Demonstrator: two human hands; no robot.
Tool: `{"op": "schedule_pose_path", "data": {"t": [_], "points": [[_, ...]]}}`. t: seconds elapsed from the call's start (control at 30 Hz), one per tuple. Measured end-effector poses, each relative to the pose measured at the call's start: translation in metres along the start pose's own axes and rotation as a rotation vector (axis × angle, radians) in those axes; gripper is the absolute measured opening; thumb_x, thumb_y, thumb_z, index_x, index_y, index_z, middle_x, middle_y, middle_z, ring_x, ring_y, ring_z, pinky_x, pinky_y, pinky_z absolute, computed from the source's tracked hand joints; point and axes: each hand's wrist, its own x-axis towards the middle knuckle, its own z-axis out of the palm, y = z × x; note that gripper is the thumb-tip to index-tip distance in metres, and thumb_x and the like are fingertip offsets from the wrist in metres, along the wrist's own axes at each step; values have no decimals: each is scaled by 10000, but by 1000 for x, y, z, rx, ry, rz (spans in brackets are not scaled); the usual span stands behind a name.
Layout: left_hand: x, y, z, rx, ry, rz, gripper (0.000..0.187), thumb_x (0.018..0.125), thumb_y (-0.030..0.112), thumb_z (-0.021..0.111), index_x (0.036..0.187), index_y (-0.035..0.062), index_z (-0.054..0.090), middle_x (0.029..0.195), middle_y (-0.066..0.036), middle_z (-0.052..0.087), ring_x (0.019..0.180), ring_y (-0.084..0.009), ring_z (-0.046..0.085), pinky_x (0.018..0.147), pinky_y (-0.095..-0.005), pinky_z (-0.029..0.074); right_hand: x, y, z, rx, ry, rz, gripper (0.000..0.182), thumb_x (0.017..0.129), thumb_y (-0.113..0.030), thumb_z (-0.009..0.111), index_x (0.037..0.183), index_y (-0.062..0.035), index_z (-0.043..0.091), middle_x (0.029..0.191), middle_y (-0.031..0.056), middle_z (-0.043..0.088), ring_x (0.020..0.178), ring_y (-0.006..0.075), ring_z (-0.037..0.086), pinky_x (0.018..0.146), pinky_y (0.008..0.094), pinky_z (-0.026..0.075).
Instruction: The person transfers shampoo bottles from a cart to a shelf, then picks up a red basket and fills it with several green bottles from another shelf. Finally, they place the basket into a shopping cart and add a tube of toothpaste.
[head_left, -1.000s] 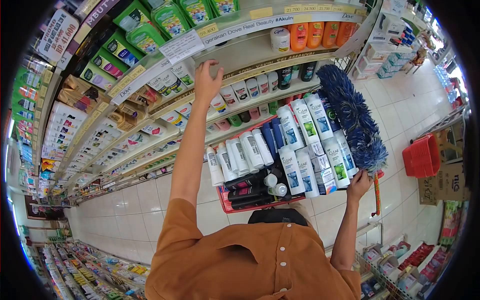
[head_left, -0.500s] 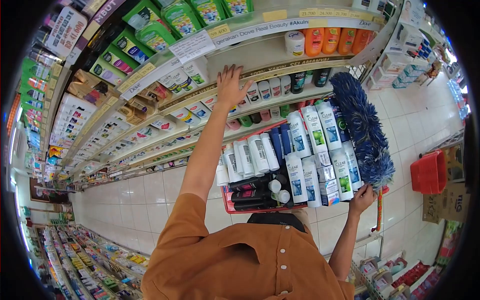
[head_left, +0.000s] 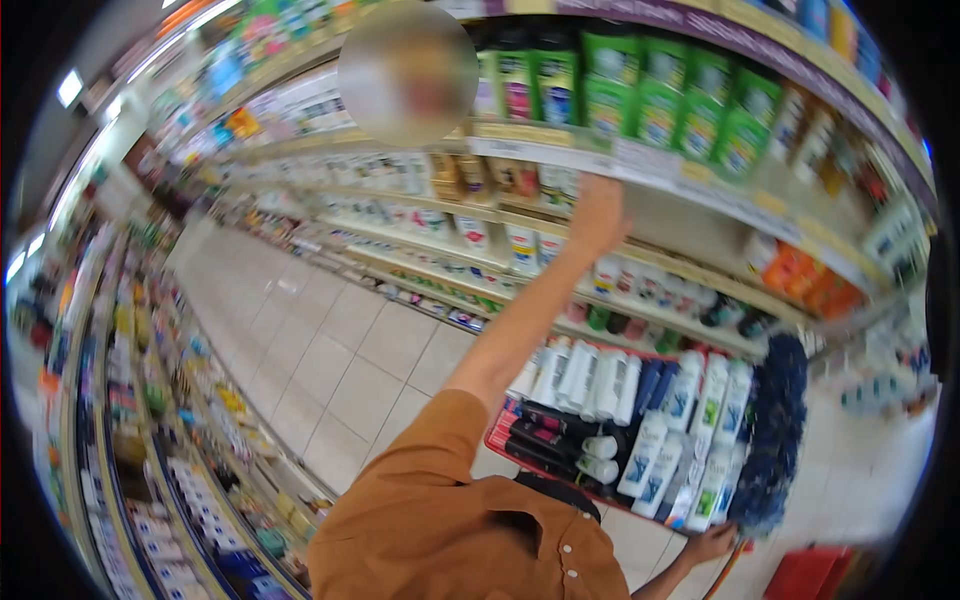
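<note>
Pale floor tiles (head_left: 340,375) run down the aisle between stocked shelves (head_left: 115,400) on the left and the racks I face. Next come the pale shelf bottles (head_left: 558,186), tucked beneath the price rail (head_left: 540,152); they lie just to the left of my left hand (head_left: 600,218), clearly the nearer one. Their long axes stand upright, across my forearm's slanting reach, and their fronts face me — which end carries the cap is too blurred to tell. My left fingers go in under the rail, so I can't tell whether they are apart, together or touching a bottle. Lower and farther right is the red basket (head_left: 507,418), packed with bottles, the blue duster (head_left: 775,430) along its right side. My right hand (head_left: 711,543) is at its near right corner — blur hides whether those fingers grip anything.
</note>
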Motion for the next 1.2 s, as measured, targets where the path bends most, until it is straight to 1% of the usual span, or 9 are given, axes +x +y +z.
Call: {"op": "schedule_pose_path", "data": {"t": [0.1,0.17,0.53,0.67,0.8,0.83,0.87,1.03,1.2], "points": [[5,-9,-2,49,45,16,725,737,263,711,1283,-91,391,1290,-292,425,1265,-452,360,1110,-532,241,6,-8,-5,-57,44,-51,232,946,-153,526,1072,9,637,868,231,647,754,394,582,677,450,444],[6,-6,-5,45,6,-13,707,718,236,716,1267,-93,414,1286,-274,431,1270,-429,359,1119,-505,244,20,-71,-49,71,76,-38,276,927,-219,533,829,30,602,860,268,596,875,486,525,977,599,323],[5,0,1,67,112,-57,588,708,216,729,1170,-74,511,1298,-247,410,1267,-404,356,1123,-475,254,19,-82,-60,75,-10,-40,234,911,-179,531,855,26,629,789,237,604,688,429,536,679,530,437],[8,-12,26,158,191,-21,554,716,216,721,1145,-78,532,1275,-254,432,1267,-410,353,1115,-483,262,20,-67,-44,-22,188,-219,242,917,-165,519,829,36,623,783,241,596,693,441,529,690,537,433],[13,-14,24,79,125,-61,561,716,216,713,1152,-84,527,1257,-282,448,1258,-437,355,1109,-501,259,21,-74,-49,24,55,-86,198,903,-120,538,806,43,596,762,248,578,693,450,518,707,522,449],[13,-11,21,22,85,-83,572,715,219,712,1160,-85,521,1259,-292,449,1254,-447,357,1108,-507,257,24,-79,-51,-46,103,-174,210,904,-114,544,754,30,575,725,199,575,665,371,538,684,455,479],[12,-8,23,19,160,-79,603,716,226,708,1185,-91,499,1267,-310,441,1241,-463,365,1101,-522,255,3,15,11,-81,0,8,228,947,-145,520,1062,17,633,891,235,646,778,401,585,680,456,440],[16,-8,36,1,164,-40,676,758,252,684,1266,-102,413,1271,-342,432,1194,-494,392,1068,-570,260,7,-36,-21,-25,14,16,152,909,-115,503,850,14,559,705,226,540,681,402,498,644,473,369],[24,-5,43,1,178,-16,498,778,204,661,1169,-78,534,1207,-313,480,1153,-445,438,1043,-556,306,8,-41,-23,-54,-5,27,146,906,-110,500,873,10,577,719,200,555,722,366,496,663,457,381]]}}
